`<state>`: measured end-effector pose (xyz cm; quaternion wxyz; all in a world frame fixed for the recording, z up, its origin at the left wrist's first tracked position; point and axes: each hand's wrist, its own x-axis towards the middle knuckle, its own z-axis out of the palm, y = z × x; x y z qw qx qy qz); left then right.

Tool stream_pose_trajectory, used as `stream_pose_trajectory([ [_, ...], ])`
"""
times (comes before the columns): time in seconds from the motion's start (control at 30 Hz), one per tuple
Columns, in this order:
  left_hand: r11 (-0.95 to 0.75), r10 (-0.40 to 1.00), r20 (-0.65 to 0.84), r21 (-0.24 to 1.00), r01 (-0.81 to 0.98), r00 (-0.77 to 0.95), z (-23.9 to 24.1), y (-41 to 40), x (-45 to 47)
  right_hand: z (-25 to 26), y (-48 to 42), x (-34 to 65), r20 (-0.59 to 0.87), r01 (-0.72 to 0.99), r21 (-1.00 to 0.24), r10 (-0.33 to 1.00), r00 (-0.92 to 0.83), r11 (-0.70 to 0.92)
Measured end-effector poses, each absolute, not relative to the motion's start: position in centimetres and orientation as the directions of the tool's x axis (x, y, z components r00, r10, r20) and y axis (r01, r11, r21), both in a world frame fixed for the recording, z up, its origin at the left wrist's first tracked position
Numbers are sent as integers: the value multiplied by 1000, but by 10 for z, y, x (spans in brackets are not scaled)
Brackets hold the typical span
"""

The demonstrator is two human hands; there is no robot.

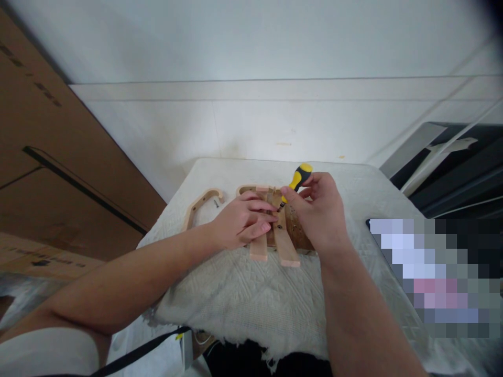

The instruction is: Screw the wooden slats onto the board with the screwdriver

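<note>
My right hand (318, 207) is closed around a yellow and black screwdriver (297, 179), its tip pointing down at a set of light wooden slats (286, 246) on a brown wooden piece. My left hand (243, 220) lies on the slats with its fingers stretched out and pressed down, beside the screwdriver tip. A dark screw (279, 228) sits in the slat just below the tip. A curved wooden piece (198, 207) lies to the left, apart from both hands.
Everything rests on a white textured cloth (243, 298) over a small table. Large cardboard boxes (58, 173) lean at the left. A dark object (451, 167) stands at the right, and a loose screw (216, 203) lies by the curved piece.
</note>
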<state>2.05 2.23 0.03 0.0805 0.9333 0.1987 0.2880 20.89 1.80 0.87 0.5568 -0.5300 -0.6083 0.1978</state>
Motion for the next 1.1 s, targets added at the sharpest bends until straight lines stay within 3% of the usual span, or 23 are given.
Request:
stream_pose_trajectory([
  [0.23, -893, 451, 511, 266, 364, 732, -2, 23, 20, 14, 12, 214, 466, 448, -786, 884, -25, 427],
  [0.43, -884, 467, 490, 258, 390, 736, -2, 23, 20, 14, 14, 212, 445, 582, -759, 885, 138, 292],
  [0.67, -889, 457, 489, 267, 372, 743, 0, 22, 21, 14, 13, 212, 462, 386, -821, 887, 15, 421],
  [0.83, -885, 466, 495, 273, 378, 734, 0, 22, 20, 13, 14, 208, 429, 463, -830, 886, 175, 310],
  [1.0, -878, 477, 475, 295, 377, 739, 1, 22, 21, 16, 13, 211, 456, 399, -831, 886, 91, 387],
  [1.1, -870, 492, 469, 306, 388, 734, 1, 22, 21, 18, 12, 212, 431, 448, -825, 896, 103, 346],
])
